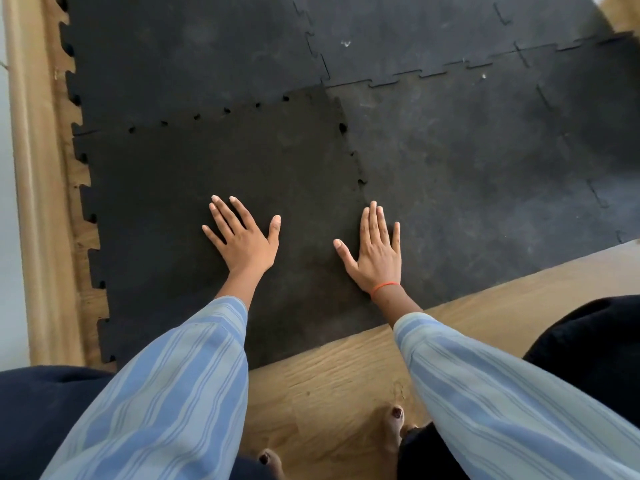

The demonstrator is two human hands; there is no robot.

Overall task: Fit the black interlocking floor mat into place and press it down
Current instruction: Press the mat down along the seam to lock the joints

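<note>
A black interlocking floor mat (180,188) lies flat at the near left, its toothed edges meeting the neighbouring black mats above and to the right. Small gaps show along its top seam and right seam. My left hand (244,239) rests palm down on the mat's middle, fingers spread. My right hand (375,256) lies flat, fingers together, on the seam between this mat and the mat to its right (485,188). Neither hand holds anything.
More black mats (398,39) cover the floor farther away. A wooden skirting board (38,188) runs along the left edge. Bare wood floor (346,368) lies at the near side, where my bare toes (394,424) and dark trousers show.
</note>
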